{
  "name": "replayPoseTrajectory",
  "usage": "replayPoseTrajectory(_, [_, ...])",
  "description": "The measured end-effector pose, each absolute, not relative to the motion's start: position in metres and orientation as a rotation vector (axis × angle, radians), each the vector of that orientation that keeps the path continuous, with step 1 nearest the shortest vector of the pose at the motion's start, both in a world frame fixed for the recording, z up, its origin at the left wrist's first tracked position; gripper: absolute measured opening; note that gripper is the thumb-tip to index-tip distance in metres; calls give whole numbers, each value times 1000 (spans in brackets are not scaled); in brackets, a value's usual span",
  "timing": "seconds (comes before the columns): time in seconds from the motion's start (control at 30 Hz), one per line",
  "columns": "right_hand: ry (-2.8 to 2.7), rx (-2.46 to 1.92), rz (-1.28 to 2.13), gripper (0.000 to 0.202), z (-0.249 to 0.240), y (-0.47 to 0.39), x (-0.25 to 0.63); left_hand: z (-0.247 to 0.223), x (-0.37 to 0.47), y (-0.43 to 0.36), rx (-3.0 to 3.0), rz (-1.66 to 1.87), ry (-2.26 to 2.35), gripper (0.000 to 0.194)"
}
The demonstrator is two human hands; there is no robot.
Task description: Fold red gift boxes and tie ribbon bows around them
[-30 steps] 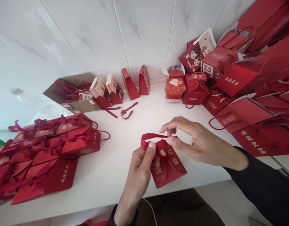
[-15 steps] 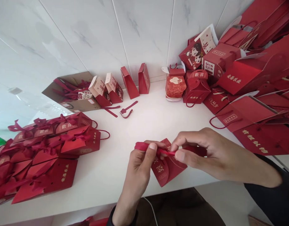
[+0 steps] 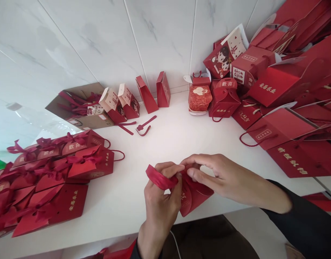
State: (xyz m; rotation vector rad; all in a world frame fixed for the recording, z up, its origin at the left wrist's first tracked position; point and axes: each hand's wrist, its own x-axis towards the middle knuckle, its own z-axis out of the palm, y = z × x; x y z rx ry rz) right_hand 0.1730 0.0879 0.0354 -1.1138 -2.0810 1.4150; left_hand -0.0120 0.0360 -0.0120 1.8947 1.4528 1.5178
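Note:
A small red box [image 3: 196, 201] with rounded flaps stands near the table's front edge, partly covered by my hands. My left hand [image 3: 164, 190] is closed on a red ribbon [image 3: 161, 178], which loops out over the fingers on the left side. Above the box, my right hand [image 3: 210, 172] has its thumb and forefinger pinched close to the left fingertips. The ribbon runs between the two hands over the box top, and its part at the right fingertips is mostly hidden.
Ribbon-tied red boxes [image 3: 71, 201] crowd the left. Behind them is a cardboard carton [image 3: 98, 121] of ribbons. Small boxes [image 3: 164, 90] and loose ribbon strips [image 3: 144, 126] lie toward the wall. Red boxes [image 3: 284, 126] are piled at right.
My right hand has moved left, up against my left hand. The ribbon's left part now stands out as a raised loop. My left fingers have curled further around it.

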Motion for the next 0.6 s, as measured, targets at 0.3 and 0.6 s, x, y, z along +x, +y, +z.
replayPoseTrajectory(0.3, [-1936,-1133,1529,16,36,89,174,-14,-15,34,1791,1448,1458,14])
replayPoseTrajectory(0.6, [-1811,-1109,1682,22,46,96,182,-15,-18,26,1756,1481,1493,15])
